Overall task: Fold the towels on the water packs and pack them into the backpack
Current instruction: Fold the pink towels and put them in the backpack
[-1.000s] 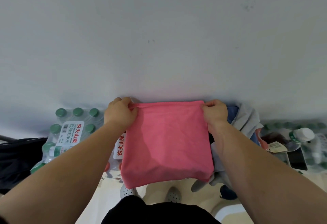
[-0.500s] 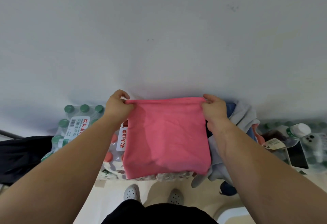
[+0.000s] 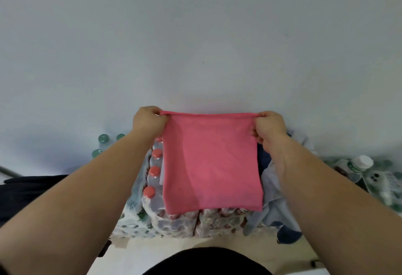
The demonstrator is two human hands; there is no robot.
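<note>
Left hand [image 3: 148, 122] and right hand [image 3: 268, 126] pinch pink towel [image 3: 210, 161] corners

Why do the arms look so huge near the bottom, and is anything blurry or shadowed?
Head view: the wide-angle lens swells the arms toward the bottom corners; light is soft and even, no glare, with a dim bluish shadow low on the wall; the pink towel is sharp, the white-capped bottle at the right edge is smeared.
</note>
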